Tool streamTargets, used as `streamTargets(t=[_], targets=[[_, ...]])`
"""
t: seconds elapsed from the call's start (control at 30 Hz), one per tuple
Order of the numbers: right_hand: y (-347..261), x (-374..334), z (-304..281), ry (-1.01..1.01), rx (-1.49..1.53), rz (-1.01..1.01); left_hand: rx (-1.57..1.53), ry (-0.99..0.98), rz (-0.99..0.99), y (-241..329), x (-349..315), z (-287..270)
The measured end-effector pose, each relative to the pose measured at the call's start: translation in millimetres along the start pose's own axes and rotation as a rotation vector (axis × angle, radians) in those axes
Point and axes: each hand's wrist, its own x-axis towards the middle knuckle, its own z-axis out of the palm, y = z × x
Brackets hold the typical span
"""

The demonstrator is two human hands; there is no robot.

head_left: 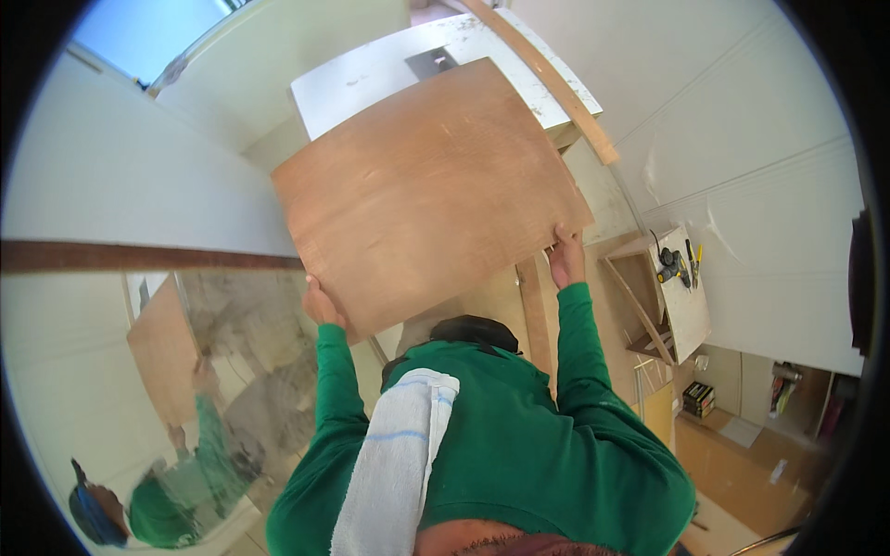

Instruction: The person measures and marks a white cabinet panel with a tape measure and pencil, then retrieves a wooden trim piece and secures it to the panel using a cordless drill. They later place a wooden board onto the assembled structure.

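Observation:
A brown, thin plywood sheet (426,195) is held out in front of me with both hands, tilted in the view. My left hand (324,302) grips its near left corner, the fingers going under the edge. At the right edge, close to the near right corner, my right hand (565,258) clasps the sheet with the thumb on top. The sheet's far edge overlaps a white-topped table (357,83) behind it; whether the two touch, I cannot tell. Set into that tabletop is a dark metal plate (431,63).
A long wooden strip (542,74) lies across the table's right side, overhanging its near edge. To the right, a small wooden cabinet (684,320) bears a yellow-and-black power tool (669,267) and hand tools. A dusty mirror (250,324) at left reflects green sleeves and the sheet.

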Motion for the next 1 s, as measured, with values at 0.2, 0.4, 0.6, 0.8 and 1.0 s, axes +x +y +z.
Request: streamTargets(t=[0.2,0.4,0.6,0.8,1.0], targets=[[-13,87,58,0.060,-0.005,-0.047,-0.064,-0.060,0.066,15,61,67],[-40,169,59,0.106,-0.051,-0.160,0.093,-0.140,0.072,32,67,154],[-85,215,56,0.186,-0.068,-0.073,0.183,-0.083,0.030,33,58,244],[-102,255,37,0.130,0.144,-0.084,0.973,-0.247,0.457,4,79,289],[-102,261,-11,0.046,0.082,-0.177,0.366,-0.081,0.152,-21,56,317]])
